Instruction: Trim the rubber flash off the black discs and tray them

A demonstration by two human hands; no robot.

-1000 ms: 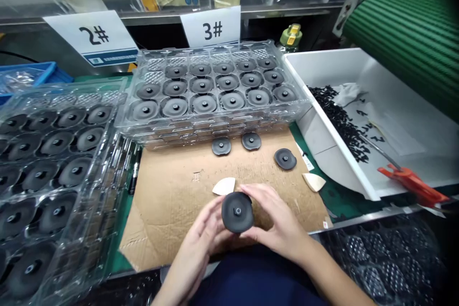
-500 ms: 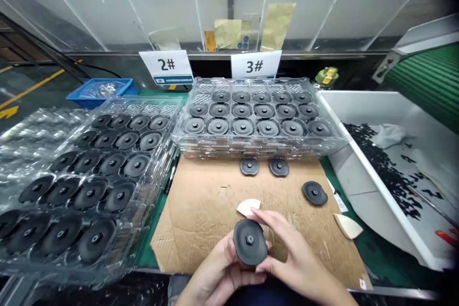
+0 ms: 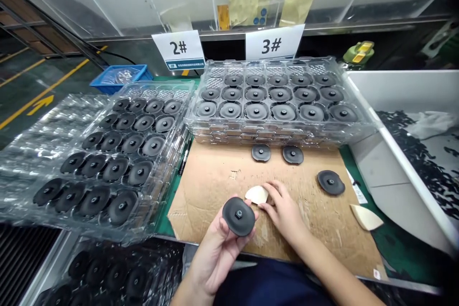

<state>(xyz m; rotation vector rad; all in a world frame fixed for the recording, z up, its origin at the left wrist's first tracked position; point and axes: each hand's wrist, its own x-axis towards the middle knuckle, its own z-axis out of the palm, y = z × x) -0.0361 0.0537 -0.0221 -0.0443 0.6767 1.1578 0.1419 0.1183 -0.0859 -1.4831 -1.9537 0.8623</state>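
Observation:
My left hand (image 3: 217, 253) grips a black rounded disc (image 3: 234, 222) with a small metal nut at its centre, held above the cardboard near the front edge. My right hand (image 3: 285, 210) has its thumb and fingers closed on the right side of a cream, fan-shaped pad (image 3: 255, 194) just behind the disc. Farther back on the cardboard sit two similar black discs, the left one (image 3: 261, 153) and the right one (image 3: 293, 155). Another black disc (image 3: 330, 182) lies tilted to the right, and a second cream pad (image 3: 366, 217) rests at the cardboard's right edge.
Clear trays (image 3: 279, 126) filled with black discs are stacked behind the cardboard (image 3: 215, 191). At left is another loaded clear tray (image 3: 148, 196). A white bin (image 3: 398, 153) with small black pieces stands right; a blue basket (image 3: 143, 74) sits back left.
My right hand has left the black disc and taken hold of the cream pad. My left hand keeps the disc alone. The camera view has shifted.

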